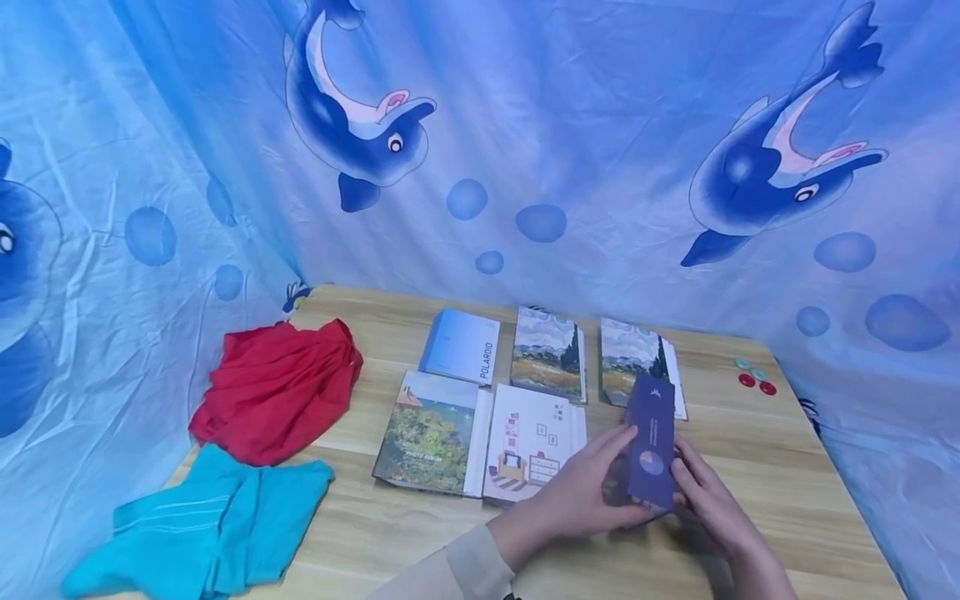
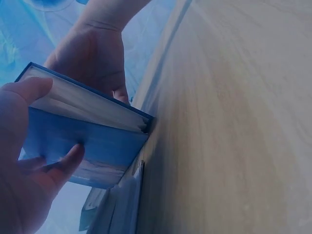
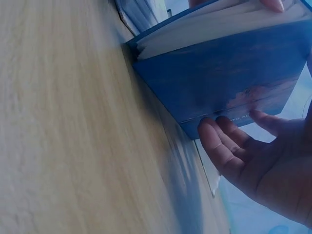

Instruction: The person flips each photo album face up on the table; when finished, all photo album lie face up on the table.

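Observation:
A dark blue photo album (image 1: pixel 651 442) stands on edge at the front right of the table, its spine with white lettering and a round picture facing up. My left hand (image 1: pixel 581 492) grips it from the left, thumb over the page edges and fingertips on the cover (image 2: pixel 97 141). On its other side, the fingertips of my right hand (image 3: pixel 263 156) touch the cover low down, the fingers only slightly bent. White page edges show between the covers. To the left lies an album with a room drawing (image 1: pixel 536 433); behind is a landscape-painting album (image 1: pixel 630 354), partly overlapped.
Further left lie a garden-picture album (image 1: pixel 431 433), a blue Polaroid album (image 1: pixel 461 346) and another landscape album (image 1: pixel 547 350). A red cloth (image 1: pixel 281 387) and a turquoise cloth (image 1: pixel 210 525) lie at left. Small red and green discs (image 1: pixel 753 379) sit at the back right.

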Available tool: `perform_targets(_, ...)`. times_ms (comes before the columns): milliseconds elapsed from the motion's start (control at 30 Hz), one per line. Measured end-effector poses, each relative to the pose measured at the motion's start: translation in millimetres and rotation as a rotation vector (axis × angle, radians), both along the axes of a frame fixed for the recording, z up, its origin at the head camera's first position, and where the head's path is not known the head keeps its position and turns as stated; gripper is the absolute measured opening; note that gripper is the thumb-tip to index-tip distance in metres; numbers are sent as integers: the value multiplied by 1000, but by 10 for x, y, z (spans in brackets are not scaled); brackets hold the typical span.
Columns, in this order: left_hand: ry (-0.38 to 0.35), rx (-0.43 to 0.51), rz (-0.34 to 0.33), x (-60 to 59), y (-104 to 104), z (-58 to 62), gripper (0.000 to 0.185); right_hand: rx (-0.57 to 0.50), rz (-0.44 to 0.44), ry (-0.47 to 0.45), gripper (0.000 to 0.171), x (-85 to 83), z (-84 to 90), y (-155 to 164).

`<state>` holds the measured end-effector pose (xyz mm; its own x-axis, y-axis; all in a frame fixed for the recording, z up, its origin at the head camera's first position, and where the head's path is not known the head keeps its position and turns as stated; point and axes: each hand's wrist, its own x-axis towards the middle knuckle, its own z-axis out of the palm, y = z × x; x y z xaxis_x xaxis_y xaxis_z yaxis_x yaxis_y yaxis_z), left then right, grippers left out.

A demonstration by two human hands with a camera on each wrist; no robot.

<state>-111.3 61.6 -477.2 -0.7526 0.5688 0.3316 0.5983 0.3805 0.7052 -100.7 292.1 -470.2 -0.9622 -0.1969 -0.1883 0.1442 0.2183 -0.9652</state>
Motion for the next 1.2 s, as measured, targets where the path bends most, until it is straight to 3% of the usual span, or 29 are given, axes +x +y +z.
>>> perform_targets(133, -143, 75, -10, 24, 1, -16, 99, 30, -4, 4, 61, 9, -7, 2)
perform_targets(233, -292, 182, -21, 36, 9, -19, 98, 29, 12, -20, 63, 10, -13, 9)
perform_targets(333, -378, 278, -15, 36, 20, -16, 98, 34, 17, -64, 67, 7, -23, 19)
perform_targets(400, -371, 299, -8, 31, 24, -14, 98, 51, 17, -88, 70, 0, -37, 34)
perform_targets(533, -277, 254, 20, 18, 14, -13, 96, 156, -10, -116, 76, -26, -71, 79)
perform_targets(633, -249, 227, 33, 12, 9, -13, 96, 241, -35, -142, 84, -48, -93, 121)
perform_targets(767, -289, 229, 36, 14, 8, -16, 98, 296, -51, -152, 89, -63, -110, 175)
perform_targets(1067, -260, 133, 66, 27, -2, -32, 92, 411, -53, -195, 94, -86, -106, 260)
perform_targets(1200, -308, 147, 57, 31, 20, -55, 96, 461, -53, -184, 98, -86, -104, 301)
